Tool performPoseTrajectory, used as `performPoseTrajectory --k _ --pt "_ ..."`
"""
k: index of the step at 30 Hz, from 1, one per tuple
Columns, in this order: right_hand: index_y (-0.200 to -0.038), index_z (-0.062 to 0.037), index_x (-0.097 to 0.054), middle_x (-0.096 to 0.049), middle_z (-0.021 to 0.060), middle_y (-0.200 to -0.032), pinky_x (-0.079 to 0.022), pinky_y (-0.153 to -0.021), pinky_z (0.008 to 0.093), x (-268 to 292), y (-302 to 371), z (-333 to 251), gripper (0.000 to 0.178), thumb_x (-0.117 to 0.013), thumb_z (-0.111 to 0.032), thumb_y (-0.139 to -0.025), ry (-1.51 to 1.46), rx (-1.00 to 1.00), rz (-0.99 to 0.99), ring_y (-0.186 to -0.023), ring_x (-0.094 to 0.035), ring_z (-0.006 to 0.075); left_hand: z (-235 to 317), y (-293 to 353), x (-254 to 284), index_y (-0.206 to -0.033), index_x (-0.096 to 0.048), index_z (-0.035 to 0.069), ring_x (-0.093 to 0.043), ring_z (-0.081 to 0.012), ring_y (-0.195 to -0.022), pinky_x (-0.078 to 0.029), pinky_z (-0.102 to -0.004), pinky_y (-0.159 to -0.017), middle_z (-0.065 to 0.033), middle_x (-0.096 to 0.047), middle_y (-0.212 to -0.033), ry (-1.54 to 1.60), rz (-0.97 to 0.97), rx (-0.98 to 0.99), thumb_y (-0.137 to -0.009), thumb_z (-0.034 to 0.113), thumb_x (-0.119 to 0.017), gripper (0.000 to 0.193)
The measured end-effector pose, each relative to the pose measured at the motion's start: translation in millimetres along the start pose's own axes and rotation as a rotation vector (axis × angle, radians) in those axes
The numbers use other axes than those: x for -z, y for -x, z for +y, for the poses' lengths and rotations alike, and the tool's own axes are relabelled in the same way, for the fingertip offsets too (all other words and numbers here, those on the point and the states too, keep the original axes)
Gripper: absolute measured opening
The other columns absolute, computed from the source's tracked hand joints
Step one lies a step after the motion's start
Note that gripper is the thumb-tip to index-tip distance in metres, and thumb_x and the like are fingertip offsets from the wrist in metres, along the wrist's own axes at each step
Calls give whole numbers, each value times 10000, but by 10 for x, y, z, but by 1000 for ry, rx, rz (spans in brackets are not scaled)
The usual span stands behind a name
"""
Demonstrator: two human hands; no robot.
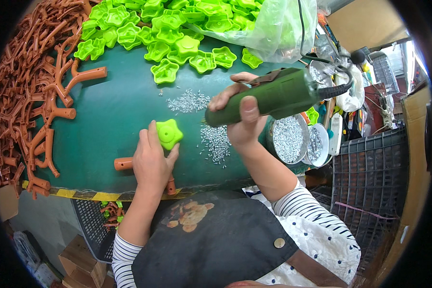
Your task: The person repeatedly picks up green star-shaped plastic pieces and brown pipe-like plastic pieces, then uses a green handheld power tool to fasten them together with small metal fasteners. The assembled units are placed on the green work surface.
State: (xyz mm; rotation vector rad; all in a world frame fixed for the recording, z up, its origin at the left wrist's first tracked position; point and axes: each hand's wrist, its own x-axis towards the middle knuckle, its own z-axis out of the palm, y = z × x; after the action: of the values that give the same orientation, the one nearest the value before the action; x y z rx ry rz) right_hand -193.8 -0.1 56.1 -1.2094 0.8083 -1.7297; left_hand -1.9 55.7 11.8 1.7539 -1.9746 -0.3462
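Note:
My left hand (152,158) is closed around a bright green star-shaped plastic piece (169,134) with a small hole in its middle. Under that hand lies a brown branch-shaped plastic piece (124,163); its ends stick out on both sides of the wrist. My right hand (242,110) grips a dark green electric screwdriver (273,96), tilted, its cord running off to the right. The driver's tip end is over the table, apart from the star piece. Two loose piles of small silver screws (189,102) lie on the green table (101,115) near the tool.
Brown branch pieces (19,105) are heaped along the left. Green star pieces (170,33) and a clear plastic bag (285,33) cover the far side. Two bowls of screws (288,139) stand at the right, by a grey crate (369,168). A black basket (93,230) is below the table's left edge.

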Motion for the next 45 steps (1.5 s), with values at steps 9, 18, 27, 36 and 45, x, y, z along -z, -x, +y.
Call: performPoseTrajectory --k 9,18,27,36,45 --pt "-1243 23 -439 -646 99 -811 -558 -704 341 -199 -27 229 730 -767 -508 -867 -7 -36 -79 -740 -661 199 -47 32 144 -1377 -468 -26 -601 -352 -914 -525 -412 -767 -150 -571 -1038 5 5 -112 -720 261 -879 827" --pt "-1223 49 -459 -642 111 -746 -544 -647 317 59 257 31 754 -794 -506 -837 -46 -234 -274 -678 -651 200 43 102 30 -1329 -510 -15 -608 -380 -987 -525 -436 -799 -170 -579 -1093 190 59 -6 -722 148 -866 722" --pt "-1267 20 -406 -589 117 -759 -547 -641 384 -102 181 -210 755 -683 -576 -897 -265 -169 -284 -670 -605 229 4 125 97 -992 -714 97 -515 -295 -990 -410 -427 -883 -60 -573 -983 287 65 -295 -677 80 -842 340" --pt "-1253 15 -419 -635 96 -794 -552 -746 323 -303 389 -282 791 -811 -509 -809 -354 -226 -359 -759 -652 185 -48 225 267 -859 -699 89 -554 -289 -952 -424 -438 -872 -42 -595 -921 153 115 -367 -657 131 -848 254" --pt "-1306 39 -442 -662 120 -883 -524 -722 295 46 782 -265 856 -931 -323 -704 -454 -43 -580 -791 -667 200 -181 348 133 -1038 -709 61 -607 -259 -1131 -472 -454 -1025 -60 -673 -1125 256 -217 -660 -815 112 -643 238"
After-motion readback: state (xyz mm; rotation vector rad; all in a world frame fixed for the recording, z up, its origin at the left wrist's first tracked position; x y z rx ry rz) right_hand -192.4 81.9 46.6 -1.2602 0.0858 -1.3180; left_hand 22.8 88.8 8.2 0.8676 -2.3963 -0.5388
